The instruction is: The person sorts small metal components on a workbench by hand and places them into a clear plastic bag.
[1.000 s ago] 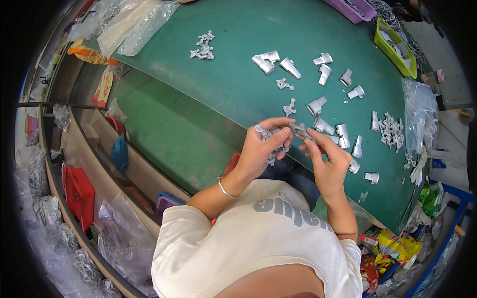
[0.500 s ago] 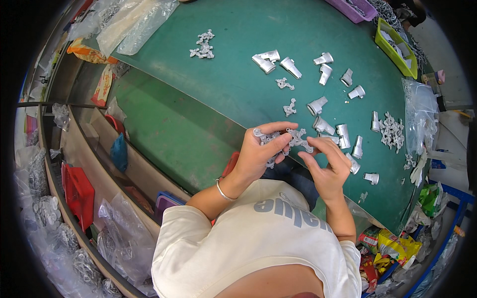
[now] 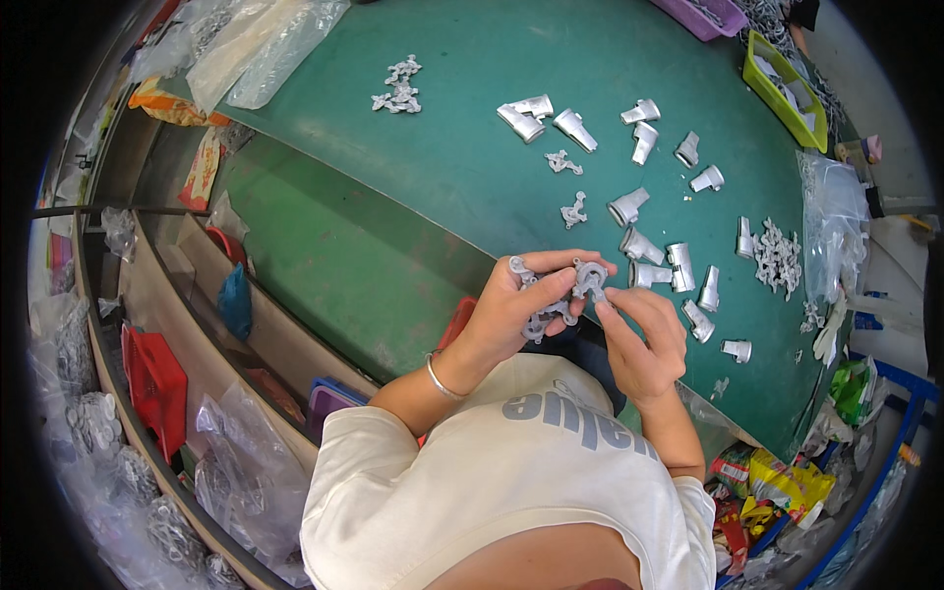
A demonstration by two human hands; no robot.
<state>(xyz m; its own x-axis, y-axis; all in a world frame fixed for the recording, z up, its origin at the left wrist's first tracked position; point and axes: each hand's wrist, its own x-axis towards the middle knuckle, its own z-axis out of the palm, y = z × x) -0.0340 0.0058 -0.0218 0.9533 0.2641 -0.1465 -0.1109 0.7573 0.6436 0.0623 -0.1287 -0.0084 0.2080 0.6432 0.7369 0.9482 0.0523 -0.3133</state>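
My left hand [image 3: 500, 317] is closed around several small grey metal castings [image 3: 539, 324], partly hidden by its fingers. Between its thumb and forefinger stands one more grey metal casting [image 3: 590, 277], with a rounded, ring-like end. The thumb and fingertips of my right hand [image 3: 644, 346] pinch that same casting at its lower end. Both hands are held over the near edge of the green table [image 3: 462, 147]. Just beyond them lie two loose castings, a branched casting [image 3: 563, 162] and a second casting [image 3: 573, 210]. Several silver tubular fittings [image 3: 626, 206] are scattered to the right.
A heap of castings [image 3: 777, 259] lies at the table's right, a smaller cluster [image 3: 398, 87] at the far left. Clear plastic bags [image 3: 285, 54] cover the far left corner. A green basket [image 3: 785, 93] and purple basket [image 3: 703, 15] stand at the far right. Left is a red basket [image 3: 154, 388].
The casting between my hands has turned, so its rounded end now shows upright. My right fingers have shifted slightly left and down, closing on its lower end.
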